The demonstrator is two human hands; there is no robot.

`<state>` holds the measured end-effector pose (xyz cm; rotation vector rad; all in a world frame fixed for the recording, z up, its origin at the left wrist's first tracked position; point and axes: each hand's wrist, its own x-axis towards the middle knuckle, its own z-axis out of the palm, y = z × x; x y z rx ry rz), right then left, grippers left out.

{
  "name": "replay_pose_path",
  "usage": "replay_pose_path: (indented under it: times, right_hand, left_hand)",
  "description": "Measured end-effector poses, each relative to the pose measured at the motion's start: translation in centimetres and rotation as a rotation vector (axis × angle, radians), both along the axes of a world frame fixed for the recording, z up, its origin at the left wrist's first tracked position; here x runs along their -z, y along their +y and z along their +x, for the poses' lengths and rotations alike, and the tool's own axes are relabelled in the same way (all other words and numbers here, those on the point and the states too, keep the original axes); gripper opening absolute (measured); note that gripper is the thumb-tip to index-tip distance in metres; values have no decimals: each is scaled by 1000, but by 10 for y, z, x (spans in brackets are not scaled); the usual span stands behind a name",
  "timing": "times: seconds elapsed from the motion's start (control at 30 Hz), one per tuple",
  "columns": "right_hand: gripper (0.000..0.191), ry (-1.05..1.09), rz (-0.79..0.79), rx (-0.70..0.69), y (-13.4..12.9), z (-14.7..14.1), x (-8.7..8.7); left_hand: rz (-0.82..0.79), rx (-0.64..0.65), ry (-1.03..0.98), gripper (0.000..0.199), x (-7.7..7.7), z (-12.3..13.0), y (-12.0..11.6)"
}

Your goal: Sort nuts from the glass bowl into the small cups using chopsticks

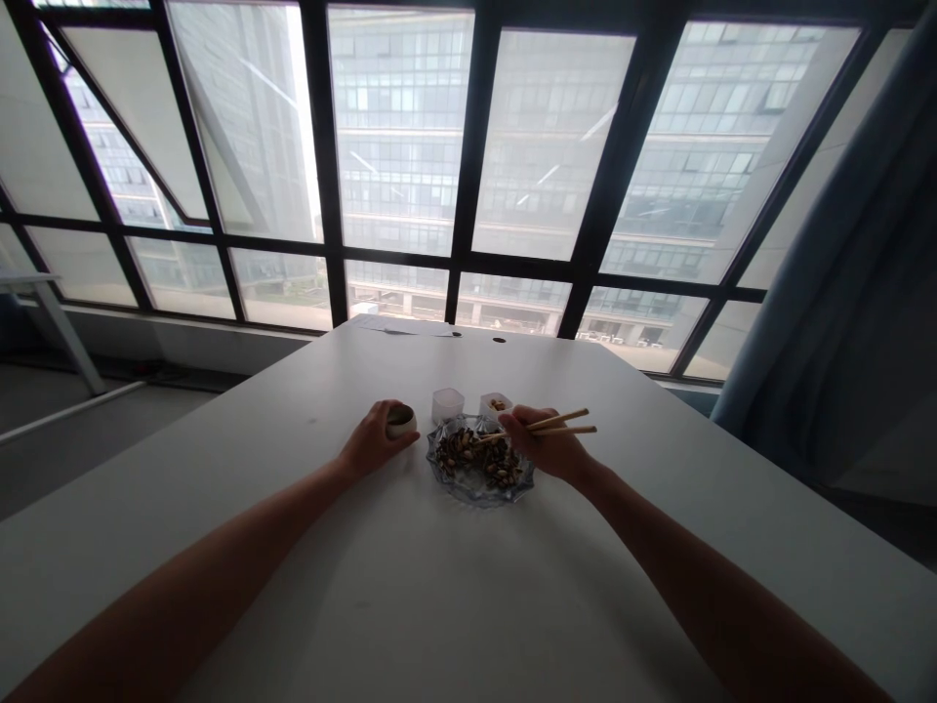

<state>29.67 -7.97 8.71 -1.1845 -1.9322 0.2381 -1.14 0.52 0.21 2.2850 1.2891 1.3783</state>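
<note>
My left hand (373,437) is wrapped round a small white cup (402,430) that stands on the table, its inside dark. In my right hand (546,447) is a pair of chopsticks (571,423), the tips reaching down over a clear, scalloped glass plate (479,498). Mixed nuts or seeds (461,449), brown and tan, lie in heaps on that plate; their exact kind is too small to tell. Behind the plate are two small translucent containers. The left container (447,405) looks pale inside, and the right container (496,402) has a few tan pieces in it.
The white table (307,586) stretches toward large black-framed windows (399,137). Sheets of paper (410,326) lie at its far edge near two dark round spots. A blue curtain (827,273) hangs on the right, and another white table (44,283) stands at far left.
</note>
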Motion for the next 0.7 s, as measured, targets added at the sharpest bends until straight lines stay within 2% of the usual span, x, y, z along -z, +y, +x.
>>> replay_pose_path:
  times: [0.23, 0.53, 0.7]
  right_hand:
    - [55, 17, 6, 55, -2, 7, -10]
    - [43, -224, 0, -3, 1, 6, -4]
    - [43, -207, -10, -36, 1, 5, -1]
  left_hand:
    - [-9, 4, 5, 52, 2, -1, 1]
    - [-11, 3, 6, 55, 2, -1, 2]
    - [-27, -11, 7, 59, 1, -1, 0]
